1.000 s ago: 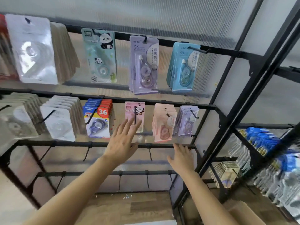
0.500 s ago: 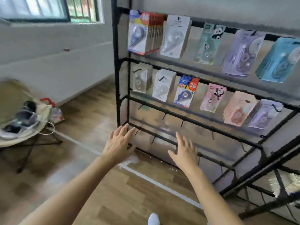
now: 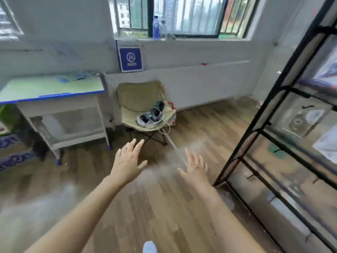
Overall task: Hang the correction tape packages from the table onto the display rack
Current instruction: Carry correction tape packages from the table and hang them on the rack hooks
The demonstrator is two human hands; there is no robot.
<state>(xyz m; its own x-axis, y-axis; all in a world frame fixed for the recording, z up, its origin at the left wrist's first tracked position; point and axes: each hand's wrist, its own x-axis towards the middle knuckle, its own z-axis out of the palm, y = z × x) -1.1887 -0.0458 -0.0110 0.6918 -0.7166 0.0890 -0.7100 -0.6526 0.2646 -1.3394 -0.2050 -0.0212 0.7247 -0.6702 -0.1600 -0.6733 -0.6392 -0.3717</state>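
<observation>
My left hand and my right hand are both stretched out in front of me over the wooden floor, fingers straight and spread, holding nothing. The black display rack stands at the right edge, with a clear correction tape package hanging on it, blurred. The white table with a pale green top and blue edge stands at the left; blurred bluish packages lie at its far side.
A beige folding chair holding a headset and cable stands between table and rack under the window. Bottles sit on the sill. Blue printed boxes lie on the floor at far left.
My view has swung left, away from the rack toward the table and chair. Both hands have left the rack and stayed open and empty.
</observation>
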